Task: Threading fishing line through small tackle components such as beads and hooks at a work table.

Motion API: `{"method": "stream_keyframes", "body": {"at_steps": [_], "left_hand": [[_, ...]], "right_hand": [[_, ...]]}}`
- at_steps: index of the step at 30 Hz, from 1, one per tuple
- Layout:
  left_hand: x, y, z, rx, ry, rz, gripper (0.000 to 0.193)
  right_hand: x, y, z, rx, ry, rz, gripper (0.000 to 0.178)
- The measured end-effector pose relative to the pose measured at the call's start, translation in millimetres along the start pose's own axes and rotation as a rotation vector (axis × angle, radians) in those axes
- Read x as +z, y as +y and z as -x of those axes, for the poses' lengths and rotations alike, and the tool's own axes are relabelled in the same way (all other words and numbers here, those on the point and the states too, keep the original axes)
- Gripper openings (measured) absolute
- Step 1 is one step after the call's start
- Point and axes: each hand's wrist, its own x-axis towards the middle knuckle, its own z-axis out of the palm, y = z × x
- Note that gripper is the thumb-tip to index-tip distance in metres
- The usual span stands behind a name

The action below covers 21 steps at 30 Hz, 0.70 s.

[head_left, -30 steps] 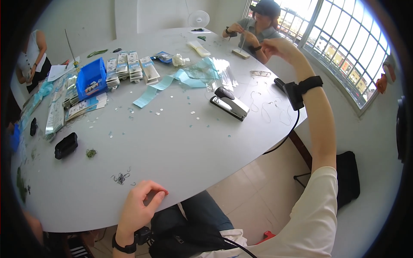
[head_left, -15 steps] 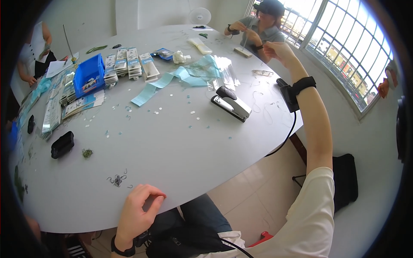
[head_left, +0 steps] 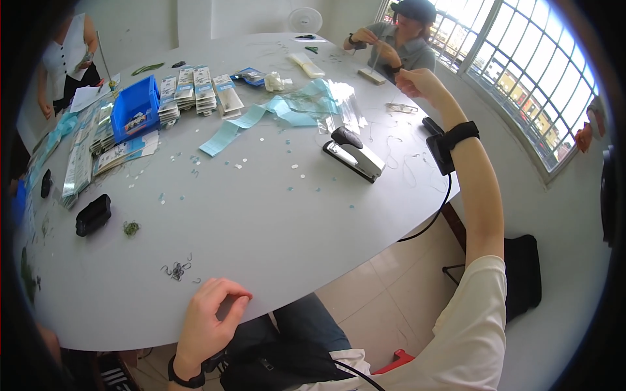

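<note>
My left hand (head_left: pixel 214 311) rests at the table's near edge, thumb and forefinger pinched together. Whatever sits between those fingertips is too small to make out. Just beyond it lies a loose pile of small dark hooks (head_left: pixel 177 270). My right hand (head_left: pixel 420 85) is raised far out over the table's right side, its fingers closed in a pinch; no held thing can be made out there. Thin loose strands of line (head_left: pixel 407 171) lie on the table below that arm. A silver and black stapler (head_left: pixel 354 155) stands between the two hands' places, touched by neither.
A blue bin (head_left: pixel 135 112), stacks of cards (head_left: pixel 204 91), light-blue strips (head_left: pixel 228 132) and clear plastic sleeves (head_left: pixel 349 107) cover the far side. A black tray (head_left: pixel 94 215) and a green tangle (head_left: pixel 132 229) lie left. One co-worker (head_left: pixel 398 45) sits opposite; another person (head_left: pixel 65 55) stands left.
The view has shifted slightly. My right hand sits a little lower and further left, still pinched, while my left hand stays in place. The person at the left shows more fully.
</note>
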Motion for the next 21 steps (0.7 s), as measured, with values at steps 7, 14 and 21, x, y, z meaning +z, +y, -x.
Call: {"method": "stream_keyframes", "body": {"at_steps": [7,14,21], "left_hand": [[0.6,-1.8,0.3,0.018,0.012,-0.003,0.004],[-0.4,-1.1,0.7,0.025,0.022,-0.010,0.004],[-0.4,1.6,0.0,0.025,0.001,-0.025,0.003]], "right_hand": [[25.4,-7.8,10.6,-0.136,-0.020,0.434,0.033],[41.4,-19.8,20.8,-0.098,-0.169,0.689,0.023],[36.3,5.0,6.7,-0.246,-0.066,0.494,0.020]]}}
